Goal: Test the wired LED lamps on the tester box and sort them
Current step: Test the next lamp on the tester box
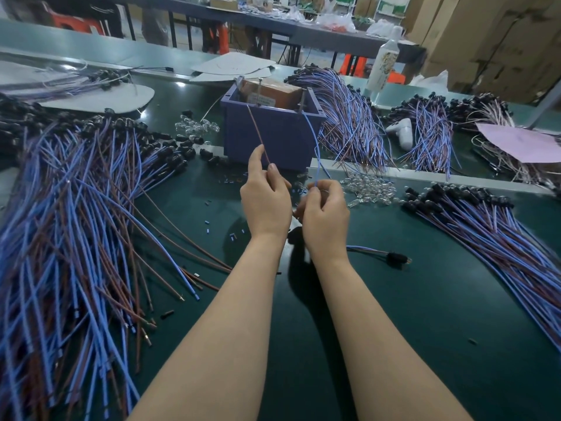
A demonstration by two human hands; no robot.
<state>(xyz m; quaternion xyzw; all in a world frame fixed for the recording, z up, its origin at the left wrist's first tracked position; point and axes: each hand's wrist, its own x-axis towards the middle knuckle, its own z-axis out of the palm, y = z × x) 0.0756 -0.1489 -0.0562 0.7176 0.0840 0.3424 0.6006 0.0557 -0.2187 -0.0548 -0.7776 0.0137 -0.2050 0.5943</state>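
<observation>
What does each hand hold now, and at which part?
The left hand pinches the brown wire near its lower end; the right hand pinches the blue wire low down. Both wires run up to the tester box.

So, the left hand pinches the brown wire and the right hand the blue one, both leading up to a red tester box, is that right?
Not quite: the head view shows the tester box is purple, not red. The left hand does pinch the brown wire and the right hand the blue wire, both leading to it.
</observation>
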